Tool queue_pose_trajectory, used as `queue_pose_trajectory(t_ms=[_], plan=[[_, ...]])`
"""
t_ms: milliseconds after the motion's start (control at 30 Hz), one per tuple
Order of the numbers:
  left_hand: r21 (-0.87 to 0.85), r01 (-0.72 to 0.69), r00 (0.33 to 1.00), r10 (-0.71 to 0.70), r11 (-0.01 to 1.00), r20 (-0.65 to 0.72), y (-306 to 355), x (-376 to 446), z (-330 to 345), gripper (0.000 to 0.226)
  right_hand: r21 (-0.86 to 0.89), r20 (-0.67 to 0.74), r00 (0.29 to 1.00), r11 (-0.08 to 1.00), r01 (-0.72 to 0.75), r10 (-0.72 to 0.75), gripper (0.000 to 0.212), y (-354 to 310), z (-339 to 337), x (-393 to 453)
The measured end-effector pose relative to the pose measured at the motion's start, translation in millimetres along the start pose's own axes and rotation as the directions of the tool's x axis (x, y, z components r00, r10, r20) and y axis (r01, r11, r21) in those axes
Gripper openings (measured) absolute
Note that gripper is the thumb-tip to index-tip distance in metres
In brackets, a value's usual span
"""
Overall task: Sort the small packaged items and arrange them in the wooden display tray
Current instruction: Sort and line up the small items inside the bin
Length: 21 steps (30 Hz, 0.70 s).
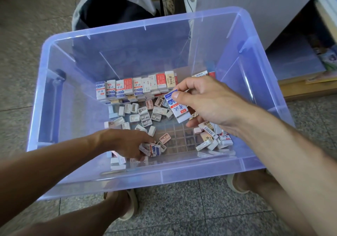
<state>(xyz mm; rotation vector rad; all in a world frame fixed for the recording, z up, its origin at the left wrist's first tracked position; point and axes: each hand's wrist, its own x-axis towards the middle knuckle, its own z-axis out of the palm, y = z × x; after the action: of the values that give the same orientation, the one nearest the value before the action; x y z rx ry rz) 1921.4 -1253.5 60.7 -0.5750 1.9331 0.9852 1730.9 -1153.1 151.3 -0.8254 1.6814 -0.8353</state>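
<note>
Risk sits nearest, at the left hand: its curled fingers grip several packets at once, and an overfull clutch could spill them back among the loose ones. Higher up, the right hand pinches one blue-and-white packet by thumb and fingers; a thin pinch could let it twist. Farthest, sorted rows stand upright against the bin wall, white with blue or red print. No wooden tray shows.

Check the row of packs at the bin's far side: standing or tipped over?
Standing. The row of packs sits upright, side by side, faces forward.
</note>
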Motion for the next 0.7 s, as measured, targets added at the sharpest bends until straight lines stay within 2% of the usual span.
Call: queue_pose_trajectory(t_ms=[67,133,233,300,333,400,467,600,700], plan=[[-0.062,-0.029,0.999,0.027,0.998,-0.028,2,-2,1,0.025,0.003,0.011,1.0,1.0,-0.003,0.003,0.01,-1,0,0],[-0.133,-0.073,0.992,0.058,0.988,-0.113,5,-3,-3,0.008,0.044,0.039,0.999,0.999,-0.02,0.018,0.009,-2,2,1],[-0.273,-0.137,0.967,0.068,0.952,-0.247,15,-13,-11,0.01,0.13,0.079,0.996,0.99,-0.061,0.051,0.009,-5,6,1],[-0.435,-0.149,0.952,0.01,0.888,-0.306,19,-23,-15,0.01,0.161,0.066,0.996,0.985,-0.063,0.053,0.009,-7,9,3],[-0.553,-0.168,0.946,-0.024,0.816,-0.323,20,-30,-16,0.012,0.171,0.051,0.998,0.984,-0.056,0.048,0.008,-8,11,5],[-0.77,-0.232,0.932,-0.09,0.594,-0.351,21,-47,-17,0.016,0.168,0.03,0.999,0.985,-0.047,0.043,0.007,-9,14,13],[-0.879,-0.304,0.902,-0.187,0.367,-0.389,22,-64,-16,0.016,0.139,0.026,0.999,0.989,-0.048,0.045,0.014,-11,19,22],[-0.893,-0.445,0.829,-0.345,0.073,-0.441,20,-93,-13,0.015,0.082,0.077,0.992,0.991,-0.104,0.098,0.015,-23,35,44],[-0.845,-0.517,0.786,-0.469,-0.138,-0.404,14,-105,-8,0.013,0.003,0.118,0.979,0.986,-0.168,0.167,0.009,-32,56,70]])
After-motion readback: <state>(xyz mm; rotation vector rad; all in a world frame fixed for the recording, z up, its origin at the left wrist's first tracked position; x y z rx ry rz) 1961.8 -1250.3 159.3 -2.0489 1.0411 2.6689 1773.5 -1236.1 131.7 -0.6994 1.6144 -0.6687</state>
